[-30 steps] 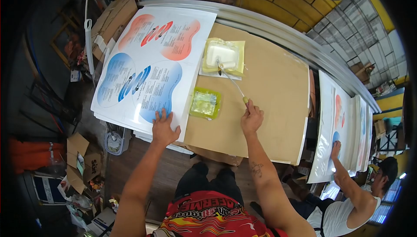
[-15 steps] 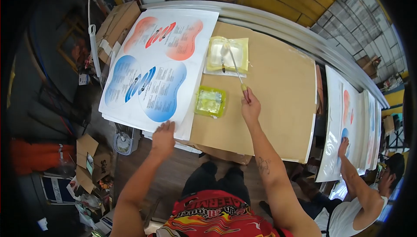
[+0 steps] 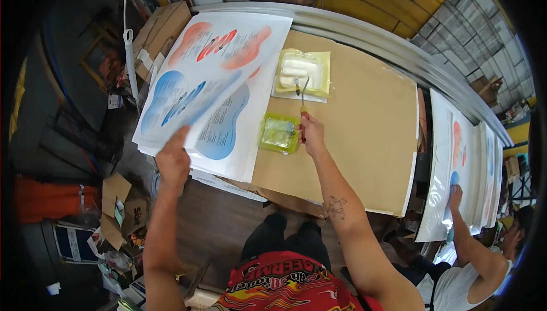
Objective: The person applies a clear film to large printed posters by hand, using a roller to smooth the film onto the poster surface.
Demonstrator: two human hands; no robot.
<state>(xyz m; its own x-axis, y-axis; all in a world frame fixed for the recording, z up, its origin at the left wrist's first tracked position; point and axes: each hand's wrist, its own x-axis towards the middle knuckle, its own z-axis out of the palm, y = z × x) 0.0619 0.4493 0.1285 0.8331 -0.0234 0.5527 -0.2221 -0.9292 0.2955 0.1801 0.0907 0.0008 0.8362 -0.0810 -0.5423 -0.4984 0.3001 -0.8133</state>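
My left hand (image 3: 174, 158) grips the near edge of a printed sheet (image 3: 185, 86), which is lifted and curls over; part of it is blurred. Beneath lies another sheet with the same blue print (image 3: 219, 134). In my right hand (image 3: 311, 133) is a small paint roller (image 3: 303, 107), held by its yellow and red handle. Its head lies in or over the yellow-lined tray (image 3: 323, 63), which contains something white. A dark-handled brush (image 3: 297, 88) rests at that tray. Close by my right hand sits a lime-green container (image 3: 279, 150) with clear plastic over it.
Brown board (image 3: 370, 117) covers the table's right part. Long metal rails (image 3: 364, 32) run along the back. At right, a co-worker's hand (image 3: 456, 197) touches similar printed sheets (image 3: 444, 140). Cardboard boxes (image 3: 117, 203) and clutter stand on the floor at left.
My left hand has moved left and raised the top sheet, which lay flat before. My right hand has shifted slightly left, bringing the roller handle nearer the lime-green container.
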